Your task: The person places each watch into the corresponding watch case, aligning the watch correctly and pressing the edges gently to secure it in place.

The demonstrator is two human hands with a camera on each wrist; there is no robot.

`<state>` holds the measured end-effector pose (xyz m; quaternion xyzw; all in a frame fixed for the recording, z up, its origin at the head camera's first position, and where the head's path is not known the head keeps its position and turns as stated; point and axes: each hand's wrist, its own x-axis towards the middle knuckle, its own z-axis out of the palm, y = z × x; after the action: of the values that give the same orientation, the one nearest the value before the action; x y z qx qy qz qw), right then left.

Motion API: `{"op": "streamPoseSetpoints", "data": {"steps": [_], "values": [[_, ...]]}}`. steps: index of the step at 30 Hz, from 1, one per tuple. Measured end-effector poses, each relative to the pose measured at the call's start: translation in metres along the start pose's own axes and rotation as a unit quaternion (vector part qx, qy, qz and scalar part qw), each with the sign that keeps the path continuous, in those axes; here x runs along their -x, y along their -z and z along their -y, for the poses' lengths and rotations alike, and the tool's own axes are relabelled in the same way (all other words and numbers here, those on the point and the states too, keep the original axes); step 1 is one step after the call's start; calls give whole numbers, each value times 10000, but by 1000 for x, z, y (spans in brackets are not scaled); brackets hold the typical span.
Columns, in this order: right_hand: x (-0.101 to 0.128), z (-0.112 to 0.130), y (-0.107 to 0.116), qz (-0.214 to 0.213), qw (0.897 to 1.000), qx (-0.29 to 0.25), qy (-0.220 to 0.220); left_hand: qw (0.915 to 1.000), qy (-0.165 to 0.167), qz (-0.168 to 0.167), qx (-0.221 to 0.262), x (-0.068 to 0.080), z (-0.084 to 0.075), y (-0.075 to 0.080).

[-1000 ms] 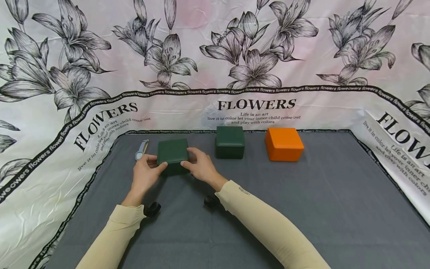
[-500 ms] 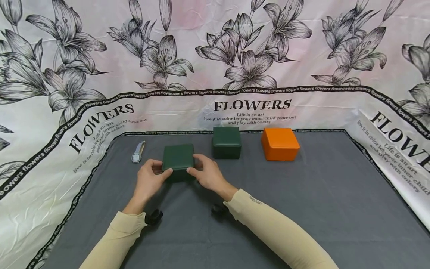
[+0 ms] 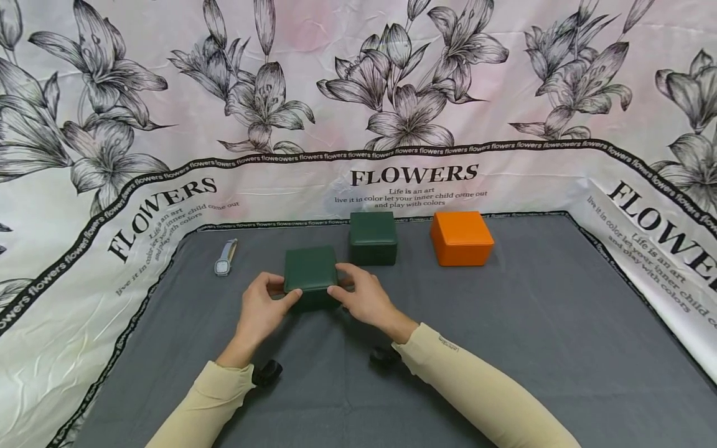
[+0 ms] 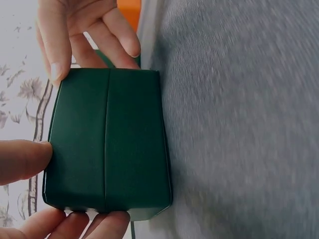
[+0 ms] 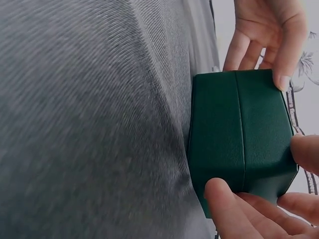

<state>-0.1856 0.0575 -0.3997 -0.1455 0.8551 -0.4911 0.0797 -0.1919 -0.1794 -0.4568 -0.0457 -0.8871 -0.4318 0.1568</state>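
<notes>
Green box (image 3: 310,272) gripped both sides, lid not opened yet.
L hand (image 3: 261,311) & R hand (image 3: 366,300) fingers clamped on it, on grey counter (image 3: 504,348); watch (image 3: 225,257) lies well apart.

We see lots of bare gray cloth (image 3: 532,348) at the lower right of the frame, so a hand could pass there. At the upper middle, a second green box (image 3: 373,238) stands just behind the one we hold, and an orange box (image 3: 461,238) sits right of it. A watch (image 3: 224,258) lies at the upper left.
</notes>
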Motion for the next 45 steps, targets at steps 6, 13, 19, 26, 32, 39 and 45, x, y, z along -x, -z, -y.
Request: {"op": "streamPoseSetpoints", "data": {"steps": [6, 13, 19, 26, 32, 39, 45], "values": [[7, -4, 7, -61, 10000, 43, 25, 9999, -21, 62, 103, 3, -7, -8], [15, -10, 17, -293, 9995, 119, 27, 9983, 282, 301, 403, 16, -70, 4], [23, -15, 24, -376, 9993, 90, -4, 9959, 555, 519, 496, 18, -79, -2], [33, -21, 33, -354, 9993, 57, -141, 9964, 412, 572, 466, 21, -85, -11], [40, -25, 43, -356, 9992, 127, -126, 9956, 340, 677, 555, 21, -92, -18], [44, -29, 50, -268, 9995, 165, -45, 9944, 308, 791, 625, 22, -96, -22], [49, -33, 57, -272, 9992, 277, -64, 9936, 232, 899, 646, 22, -100, -26]]}}
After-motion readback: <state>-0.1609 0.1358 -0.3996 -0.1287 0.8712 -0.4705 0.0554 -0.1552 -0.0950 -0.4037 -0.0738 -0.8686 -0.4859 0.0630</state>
